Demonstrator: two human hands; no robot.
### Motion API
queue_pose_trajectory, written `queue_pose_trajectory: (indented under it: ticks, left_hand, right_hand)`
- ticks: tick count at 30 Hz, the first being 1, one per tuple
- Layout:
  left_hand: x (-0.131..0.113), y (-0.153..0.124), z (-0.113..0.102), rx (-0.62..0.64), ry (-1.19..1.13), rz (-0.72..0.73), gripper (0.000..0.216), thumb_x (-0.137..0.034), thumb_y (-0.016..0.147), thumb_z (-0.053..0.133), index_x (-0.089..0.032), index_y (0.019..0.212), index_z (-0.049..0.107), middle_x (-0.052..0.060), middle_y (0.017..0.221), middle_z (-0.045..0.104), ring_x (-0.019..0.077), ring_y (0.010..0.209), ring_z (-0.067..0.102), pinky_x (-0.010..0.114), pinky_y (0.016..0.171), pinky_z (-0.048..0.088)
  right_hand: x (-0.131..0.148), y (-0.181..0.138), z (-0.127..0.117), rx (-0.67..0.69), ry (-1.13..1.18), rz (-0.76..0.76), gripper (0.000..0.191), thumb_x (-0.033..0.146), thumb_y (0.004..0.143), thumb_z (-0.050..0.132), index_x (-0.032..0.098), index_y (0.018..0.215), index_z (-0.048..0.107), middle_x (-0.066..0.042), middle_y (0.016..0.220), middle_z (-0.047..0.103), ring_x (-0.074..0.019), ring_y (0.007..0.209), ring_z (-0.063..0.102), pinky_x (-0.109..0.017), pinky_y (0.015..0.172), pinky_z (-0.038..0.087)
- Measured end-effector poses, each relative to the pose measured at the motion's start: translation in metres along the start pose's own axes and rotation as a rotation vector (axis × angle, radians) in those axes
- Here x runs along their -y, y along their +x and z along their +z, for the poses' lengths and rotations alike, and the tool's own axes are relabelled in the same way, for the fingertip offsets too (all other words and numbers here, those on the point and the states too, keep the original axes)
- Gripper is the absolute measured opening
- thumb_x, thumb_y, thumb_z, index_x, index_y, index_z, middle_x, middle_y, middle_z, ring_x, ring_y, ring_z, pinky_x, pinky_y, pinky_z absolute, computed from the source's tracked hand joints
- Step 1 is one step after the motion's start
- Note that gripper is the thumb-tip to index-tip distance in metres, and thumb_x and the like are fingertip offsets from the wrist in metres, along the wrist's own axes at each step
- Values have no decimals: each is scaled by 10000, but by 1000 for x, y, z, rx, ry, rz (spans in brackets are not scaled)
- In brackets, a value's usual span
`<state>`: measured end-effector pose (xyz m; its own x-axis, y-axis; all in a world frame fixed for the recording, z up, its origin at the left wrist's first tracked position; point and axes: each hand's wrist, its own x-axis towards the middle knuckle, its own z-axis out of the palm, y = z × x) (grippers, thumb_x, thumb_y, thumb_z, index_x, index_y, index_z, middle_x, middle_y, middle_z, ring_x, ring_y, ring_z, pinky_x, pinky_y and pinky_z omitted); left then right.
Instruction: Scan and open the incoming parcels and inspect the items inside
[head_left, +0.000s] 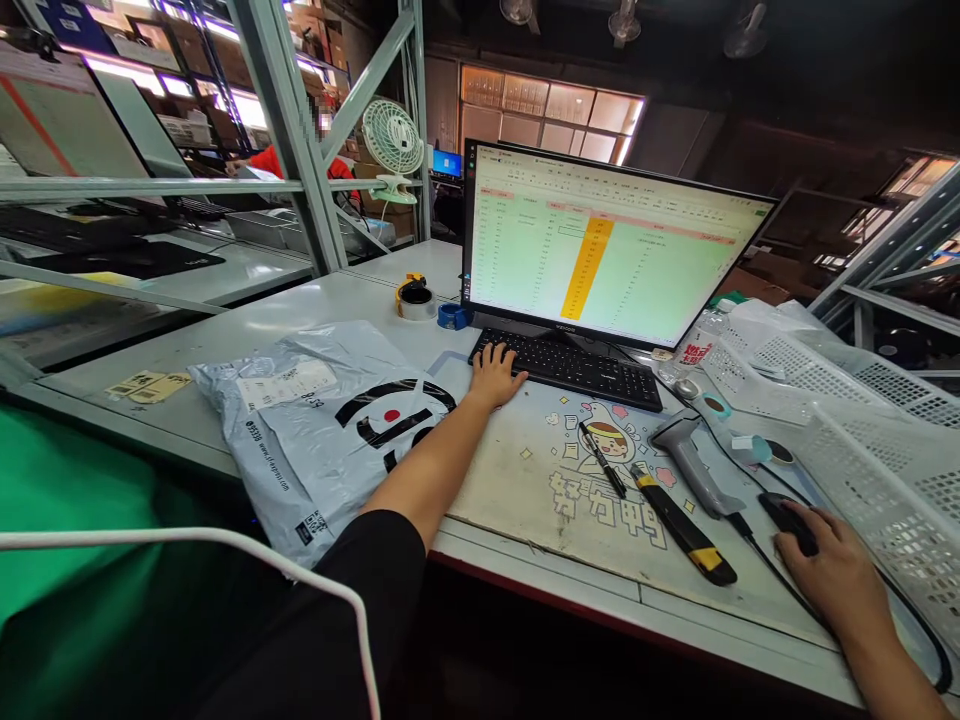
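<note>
Desk (300,292) bears a keyboard (577,369) under left hand (495,378).

Desk mat (510,480): passable between left forearm (439,455) and pen (602,460)
Mouse (784,516): hemmed in between scanner (696,465) and white basket (889,490)
Keyboard (577,366): backed by monitor (525,250), blocking forward reach

Mailer bag (315,440): "www.sf-express.com" (plus no. "95338").

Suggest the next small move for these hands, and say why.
Probably a key press with the left hand: it rests on the left end of the keyboard, while the right hand is on the mouse and the monitor shows a spreadsheet.
</note>
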<state>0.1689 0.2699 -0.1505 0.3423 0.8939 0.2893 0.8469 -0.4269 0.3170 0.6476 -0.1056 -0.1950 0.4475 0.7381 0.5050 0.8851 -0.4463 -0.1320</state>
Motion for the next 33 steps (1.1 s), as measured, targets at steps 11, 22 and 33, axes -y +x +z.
queue_pose_trajectory:
  ticks: [11,22,33]
  left_hand:
    - [-1,1,-2,34,-5,20,589,-594,1055,434,-298,1552,542,106,1751,279,408,1629,124,646,1297,122]
    - [-3,-5,-7,-89,-54,71,511,-463,1035,551,-191,1462,614,171,1656,439,405,1582,270,626,1292,199]
    - [-48,-110,-177,-364,-190,228,561,-586,1037,530,-229,1465,597,105,1402,694,304,1297,634,472,1115,506]
  right_hand:
    - [-12,5,11,9,-14,-38,704,630,967,363,206,1461,633,-185,1419,585,-422,1333,591,-578,1139,484]
    - [-11,7,19,17,-56,-39,774,682,992,268,216,1510,606,-194,1425,584,-424,1320,597,-594,1077,521]
    - [4,7,16,-62,-19,-46,705,625,1003,344,188,1491,604,-208,1385,607,-413,1221,627,-569,1029,530]
